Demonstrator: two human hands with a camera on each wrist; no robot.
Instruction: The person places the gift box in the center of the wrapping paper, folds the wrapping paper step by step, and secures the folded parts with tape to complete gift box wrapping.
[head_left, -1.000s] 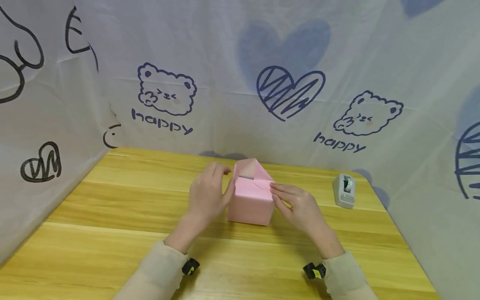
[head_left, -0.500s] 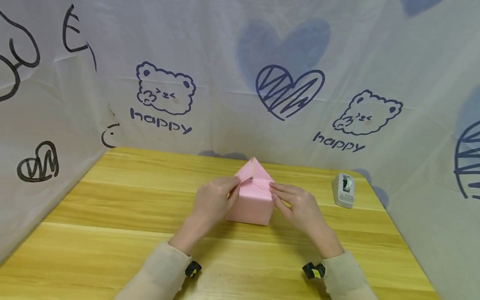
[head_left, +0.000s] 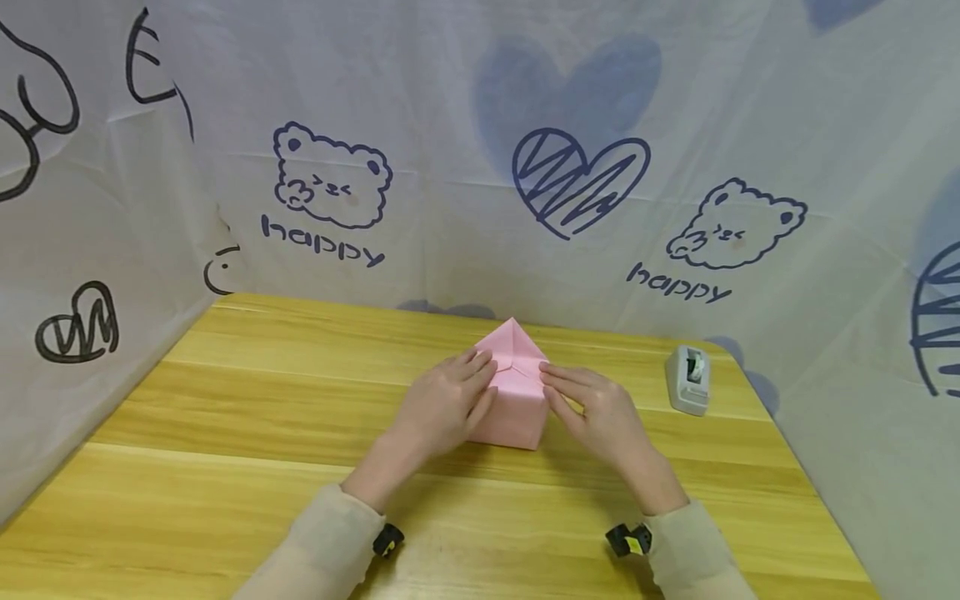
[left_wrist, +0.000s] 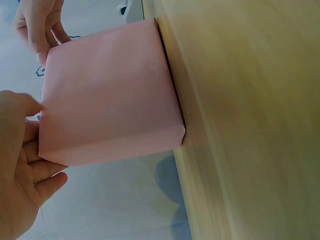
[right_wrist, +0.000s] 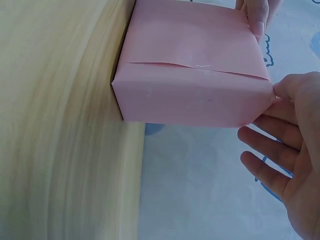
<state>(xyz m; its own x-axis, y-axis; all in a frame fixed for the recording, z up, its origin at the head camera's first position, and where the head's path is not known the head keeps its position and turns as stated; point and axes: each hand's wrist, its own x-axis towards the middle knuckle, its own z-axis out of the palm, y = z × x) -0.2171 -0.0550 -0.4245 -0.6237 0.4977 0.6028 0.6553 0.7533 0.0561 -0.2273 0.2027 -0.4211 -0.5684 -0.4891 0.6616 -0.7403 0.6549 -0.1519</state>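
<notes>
A box wrapped in pink paper (head_left: 510, 421) stands on the table, its upper end facing up. There, the side folds are tucked in and a pointed triangular flap (head_left: 517, 340) rises at the back. My left hand (head_left: 441, 404) pinches the left upper edge, fingers over the fold and thumb on the near side. My right hand (head_left: 600, 408) holds the right upper edge between thumb and fingertips. In the right wrist view a paper seam (right_wrist: 200, 67) runs along one side, while the left wrist view shows a smooth pink side (left_wrist: 107, 95).
A grey tape dispenser (head_left: 688, 382) stands at the back right of the wooden table (head_left: 247, 408). White cloth (head_left: 457, 208) with drawn bears and hearts hangs behind and at both sides. A small black device (head_left: 628, 540) sits at each wrist.
My left hand has moved right onto the box's upper end, folding the left side of the paper inward; the opening there is now covered. My right hand has stayed in place.
</notes>
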